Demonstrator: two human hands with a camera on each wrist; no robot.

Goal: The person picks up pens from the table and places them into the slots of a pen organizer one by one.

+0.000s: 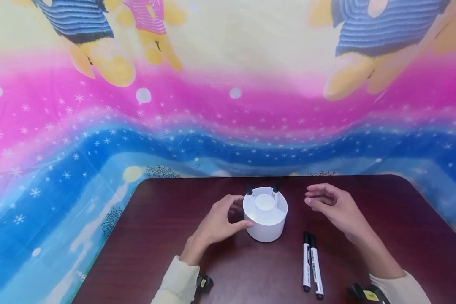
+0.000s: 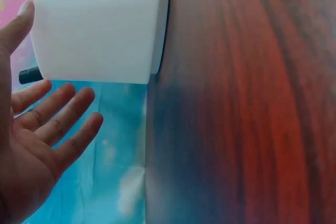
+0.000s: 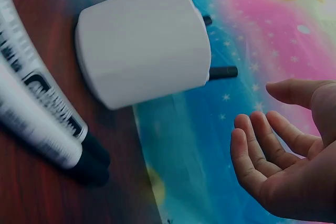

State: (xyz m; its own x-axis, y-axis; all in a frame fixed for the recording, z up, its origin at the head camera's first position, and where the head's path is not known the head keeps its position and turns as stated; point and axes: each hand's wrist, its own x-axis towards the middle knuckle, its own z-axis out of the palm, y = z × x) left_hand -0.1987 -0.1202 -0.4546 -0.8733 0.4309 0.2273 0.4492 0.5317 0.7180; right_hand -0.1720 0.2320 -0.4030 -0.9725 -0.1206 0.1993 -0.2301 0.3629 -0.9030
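A round white pen holder (image 1: 267, 231) with a smaller cup in its middle stands upright on the table. Two black-capped markers stand in its outer ring, one at the back left (image 1: 249, 190) and another at the back right (image 1: 275, 193). My left hand (image 1: 217, 223) is at the holder's left side, fingers spread, with the thumb at its front wall; whether it touches is hard to tell. To the right of the holder my right hand (image 1: 340, 210) hovers with loosely bent fingers and holds nothing. Two white markers (image 1: 306, 264) with black caps lie side by side in front of it.
The dark red-brown wooden table (image 1: 144, 253) has rounded back corners. A colourful cloth (image 1: 213, 109) with snowflakes and bears hangs behind it and along its sides. Black straps with devices (image 1: 368, 293) sit at both wrists.
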